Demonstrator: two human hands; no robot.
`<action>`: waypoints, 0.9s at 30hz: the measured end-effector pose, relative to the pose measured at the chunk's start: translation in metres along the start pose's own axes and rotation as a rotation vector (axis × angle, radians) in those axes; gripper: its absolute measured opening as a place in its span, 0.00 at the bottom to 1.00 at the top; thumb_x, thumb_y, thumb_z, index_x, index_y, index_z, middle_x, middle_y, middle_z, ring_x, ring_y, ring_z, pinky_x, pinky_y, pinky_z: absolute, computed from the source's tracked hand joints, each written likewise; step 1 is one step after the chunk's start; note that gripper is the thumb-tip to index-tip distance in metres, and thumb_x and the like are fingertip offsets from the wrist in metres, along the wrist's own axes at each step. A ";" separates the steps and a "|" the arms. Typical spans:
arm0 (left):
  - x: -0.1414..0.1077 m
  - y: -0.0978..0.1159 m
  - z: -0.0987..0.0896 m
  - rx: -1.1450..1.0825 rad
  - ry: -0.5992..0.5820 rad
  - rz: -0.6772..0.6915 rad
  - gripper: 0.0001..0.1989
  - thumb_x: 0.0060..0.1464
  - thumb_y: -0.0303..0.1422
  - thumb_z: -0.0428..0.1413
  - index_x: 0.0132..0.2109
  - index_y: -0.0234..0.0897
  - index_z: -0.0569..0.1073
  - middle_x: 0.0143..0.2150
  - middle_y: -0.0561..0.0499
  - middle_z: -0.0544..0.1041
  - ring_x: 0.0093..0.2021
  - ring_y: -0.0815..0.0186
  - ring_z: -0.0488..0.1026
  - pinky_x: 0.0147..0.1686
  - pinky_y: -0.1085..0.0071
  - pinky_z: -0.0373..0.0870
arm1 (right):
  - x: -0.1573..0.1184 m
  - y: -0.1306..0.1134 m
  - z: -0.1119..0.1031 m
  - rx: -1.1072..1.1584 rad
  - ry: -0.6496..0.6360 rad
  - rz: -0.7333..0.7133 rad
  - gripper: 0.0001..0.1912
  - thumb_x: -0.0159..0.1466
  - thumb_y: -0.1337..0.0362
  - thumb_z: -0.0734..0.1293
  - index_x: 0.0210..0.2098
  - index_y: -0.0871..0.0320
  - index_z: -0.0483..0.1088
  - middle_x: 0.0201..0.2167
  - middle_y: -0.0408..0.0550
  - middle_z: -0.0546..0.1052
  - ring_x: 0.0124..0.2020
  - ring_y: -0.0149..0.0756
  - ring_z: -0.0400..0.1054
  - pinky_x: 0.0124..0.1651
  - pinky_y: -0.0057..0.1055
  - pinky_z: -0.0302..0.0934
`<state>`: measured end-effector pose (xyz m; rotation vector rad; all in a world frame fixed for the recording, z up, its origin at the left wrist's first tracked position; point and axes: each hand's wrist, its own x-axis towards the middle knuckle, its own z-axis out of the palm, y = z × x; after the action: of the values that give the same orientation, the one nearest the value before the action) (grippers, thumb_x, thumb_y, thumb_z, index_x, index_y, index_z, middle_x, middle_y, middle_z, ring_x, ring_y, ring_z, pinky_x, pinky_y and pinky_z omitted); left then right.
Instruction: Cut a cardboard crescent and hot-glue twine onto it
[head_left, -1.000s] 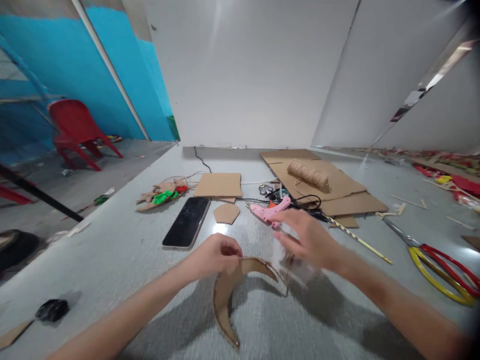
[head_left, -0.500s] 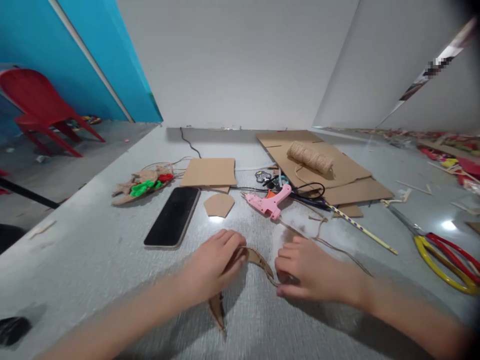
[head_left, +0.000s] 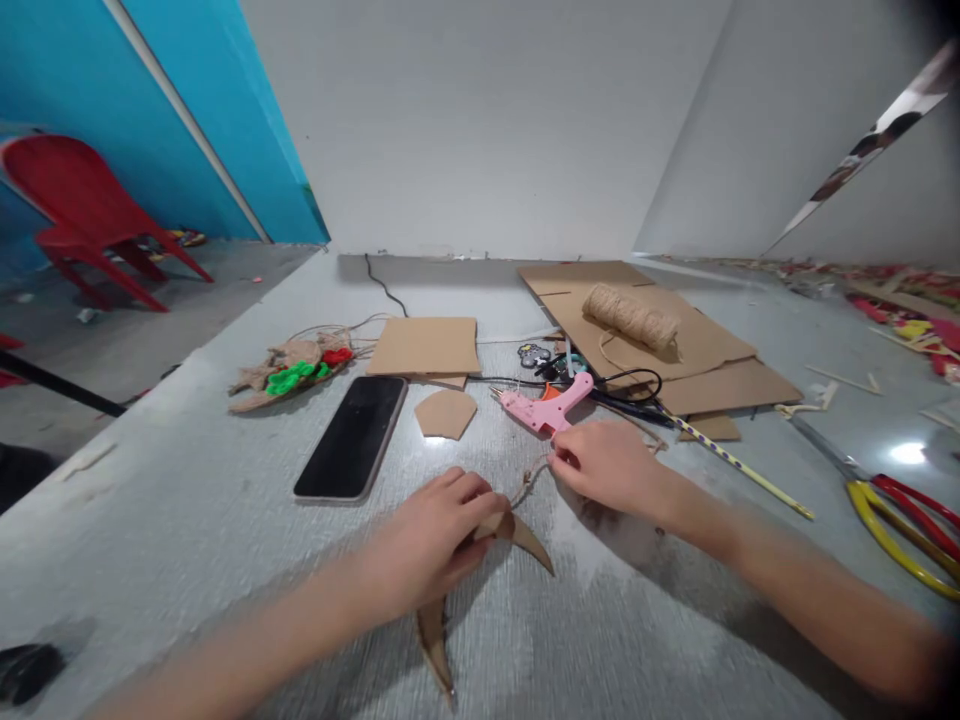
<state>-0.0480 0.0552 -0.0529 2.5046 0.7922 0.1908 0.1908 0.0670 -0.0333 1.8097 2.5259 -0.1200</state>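
Head view: grey worktop (head_left: pixel 217 520), two bare hands, crescent on the near side

Stacked brown cardboard sheets (head_left: pixel 712 390) at far right. Left hand (head_left: pixel 450 525) nearer the middle, fingers curled closed over a crescent-shaped brown cardboard piece (head_left: pixel 531 543); right hand (head_left: pixel 611 465) beyond and to its right, fingertips pinched together on twine. Long scissors with red and yellow handles (head_left: pixel 825 446) by the right edge. The crescent lies before the phone and glue gun, both points showing past the left hand, middle covered. Rectangular cardboard piece (head_left: pixel 424 345) farther back. Black-screened phone (head_left: pixel 351 440) flat, left of centre. Pink glue gun (head_left: pixel 551 408) on its side just beyond the right hand. Twine spool (head_left: pixel 630 318) rests on the sheets. Small five-sided cardboard piece (head_left: pixel 445 414) between phone and gun. Thin brown twine strand (head_left: pixel 527 481) spans the two hands; its join to the crescent, if any, hidden.
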 end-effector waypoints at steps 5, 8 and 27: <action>0.000 -0.002 -0.007 0.013 -0.058 0.052 0.22 0.56 0.24 0.52 0.57 0.43 0.70 0.43 0.46 0.70 0.45 0.57 0.68 0.44 0.61 0.69 | 0.004 0.003 -0.006 0.032 0.034 -0.132 0.14 0.66 0.57 0.63 0.30 0.58 0.73 0.30 0.47 0.79 0.31 0.38 0.71 0.28 0.31 0.50; 0.001 -0.003 -0.010 0.016 -0.070 0.048 0.20 0.55 0.26 0.53 0.55 0.42 0.71 0.41 0.46 0.71 0.43 0.58 0.70 0.44 0.61 0.69 | 0.015 0.018 -0.020 0.055 0.114 -0.295 0.08 0.65 0.65 0.64 0.42 0.58 0.73 0.42 0.49 0.78 0.43 0.40 0.70 0.42 0.34 0.59; 0.002 -0.018 -0.008 -0.095 0.035 -0.052 0.15 0.50 0.35 0.63 0.45 0.39 0.74 0.36 0.50 0.74 0.34 0.61 0.72 0.31 0.69 0.66 | 0.028 0.070 -0.030 0.357 0.264 -0.500 0.14 0.63 0.62 0.62 0.46 0.61 0.69 0.41 0.53 0.75 0.39 0.36 0.68 0.40 0.33 0.60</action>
<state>-0.0575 0.0724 -0.0548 2.3946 0.8413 0.2495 0.2480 0.1184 -0.0086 1.2976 3.2791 -0.3885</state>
